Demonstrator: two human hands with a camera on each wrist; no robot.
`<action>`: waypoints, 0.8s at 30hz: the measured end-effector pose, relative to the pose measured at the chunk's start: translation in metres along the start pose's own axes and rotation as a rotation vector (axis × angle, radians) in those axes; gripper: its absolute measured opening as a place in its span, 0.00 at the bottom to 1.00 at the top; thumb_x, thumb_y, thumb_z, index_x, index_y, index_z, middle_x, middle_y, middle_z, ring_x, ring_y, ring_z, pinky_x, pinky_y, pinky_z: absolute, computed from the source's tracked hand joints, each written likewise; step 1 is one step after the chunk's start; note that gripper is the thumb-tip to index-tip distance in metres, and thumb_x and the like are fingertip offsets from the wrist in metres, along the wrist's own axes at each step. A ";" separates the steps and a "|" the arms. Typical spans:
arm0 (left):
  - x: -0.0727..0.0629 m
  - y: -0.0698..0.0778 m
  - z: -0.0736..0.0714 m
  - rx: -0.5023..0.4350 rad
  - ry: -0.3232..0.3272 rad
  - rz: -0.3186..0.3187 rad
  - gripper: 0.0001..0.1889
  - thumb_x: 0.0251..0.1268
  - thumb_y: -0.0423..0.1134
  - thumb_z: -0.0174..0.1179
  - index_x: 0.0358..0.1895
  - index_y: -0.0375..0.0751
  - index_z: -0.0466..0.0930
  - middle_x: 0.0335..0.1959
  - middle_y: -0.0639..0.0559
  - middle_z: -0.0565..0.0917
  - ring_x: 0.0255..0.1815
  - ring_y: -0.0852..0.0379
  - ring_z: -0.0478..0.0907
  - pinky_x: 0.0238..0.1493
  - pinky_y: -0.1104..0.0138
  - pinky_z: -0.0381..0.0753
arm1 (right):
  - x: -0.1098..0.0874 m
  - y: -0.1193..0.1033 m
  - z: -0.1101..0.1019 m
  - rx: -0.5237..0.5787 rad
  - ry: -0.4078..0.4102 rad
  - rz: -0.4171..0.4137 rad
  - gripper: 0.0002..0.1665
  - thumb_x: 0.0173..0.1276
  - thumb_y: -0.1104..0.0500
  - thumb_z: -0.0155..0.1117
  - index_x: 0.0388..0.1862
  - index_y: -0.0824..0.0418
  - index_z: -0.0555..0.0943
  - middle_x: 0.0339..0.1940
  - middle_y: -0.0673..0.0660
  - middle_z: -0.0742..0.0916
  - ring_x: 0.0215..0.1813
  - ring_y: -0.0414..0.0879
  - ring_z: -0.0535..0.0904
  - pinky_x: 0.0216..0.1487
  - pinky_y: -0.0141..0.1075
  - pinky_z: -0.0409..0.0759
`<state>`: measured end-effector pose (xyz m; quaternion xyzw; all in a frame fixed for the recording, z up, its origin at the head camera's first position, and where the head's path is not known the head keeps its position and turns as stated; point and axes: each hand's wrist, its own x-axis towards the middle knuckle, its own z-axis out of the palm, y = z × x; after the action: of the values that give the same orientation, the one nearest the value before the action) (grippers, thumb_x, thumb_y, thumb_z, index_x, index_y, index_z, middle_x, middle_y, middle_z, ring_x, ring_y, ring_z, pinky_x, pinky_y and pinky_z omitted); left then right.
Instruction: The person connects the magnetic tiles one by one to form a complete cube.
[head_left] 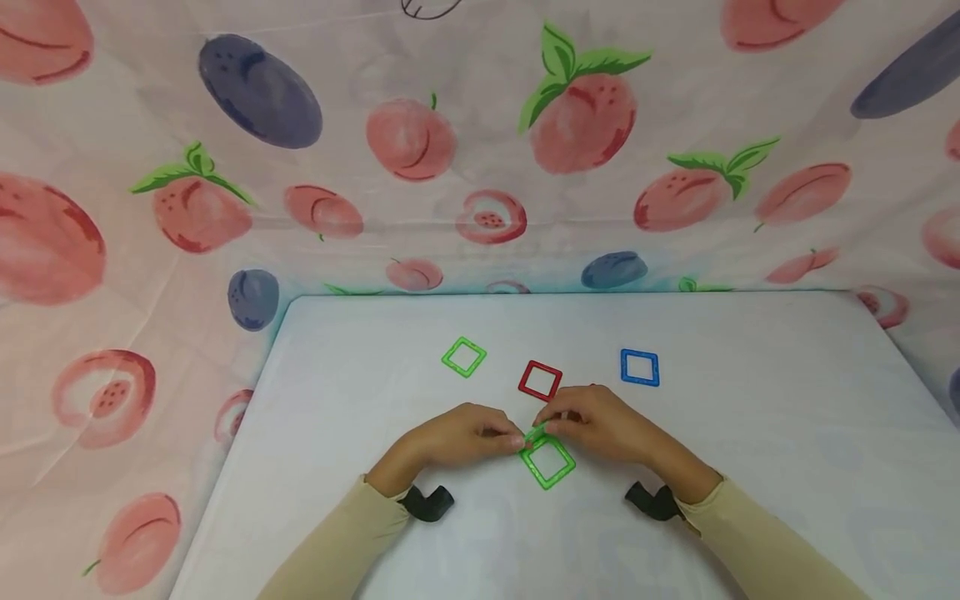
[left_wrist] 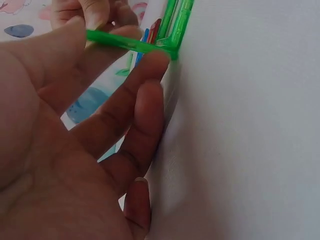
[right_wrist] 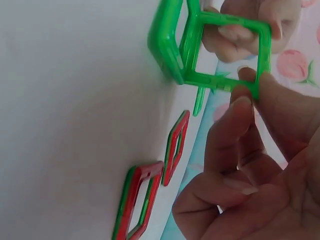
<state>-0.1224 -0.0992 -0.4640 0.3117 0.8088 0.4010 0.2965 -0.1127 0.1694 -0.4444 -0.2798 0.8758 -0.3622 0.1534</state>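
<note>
Two green magnetic tile frames meet near the front middle of the table. One green square tile [head_left: 562, 476] lies flat; the other, an upright green square tile [right_wrist: 265, 47], stands along its far edge. My left hand [head_left: 468, 435] pinches one side of the upright tile between thumb and fingers. From the other side, my right hand [head_left: 600, 423] pinches its corner with thumb and index finger, the remaining fingers curled below. In the right wrist view the two tiles touch along one edge at an angle. My fingers cover much of the upright tile in the head view.
Beyond my hands lie a red square tile [head_left: 524, 375], a blue square tile [head_left: 640, 353] and another green square tile [head_left: 452, 348]. A red-and-green tile [right_wrist: 131, 200] shows near my right hand. Fruit-patterned cloth [head_left: 420, 208] hangs behind the white table [head_left: 787, 375].
</note>
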 end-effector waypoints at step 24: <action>-0.001 0.001 -0.001 -0.003 -0.003 -0.039 0.12 0.76 0.54 0.58 0.49 0.60 0.89 0.42 0.69 0.87 0.44 0.69 0.79 0.54 0.70 0.76 | -0.016 0.037 -0.037 -0.165 -0.024 0.313 0.10 0.56 0.58 0.82 0.29 0.50 0.85 0.27 0.49 0.80 0.35 0.44 0.74 0.34 0.35 0.74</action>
<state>-0.1219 -0.0996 -0.4624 0.2963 0.8136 0.3958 0.3058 -0.1311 0.2205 -0.4446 -0.1561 0.9335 -0.2575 0.1947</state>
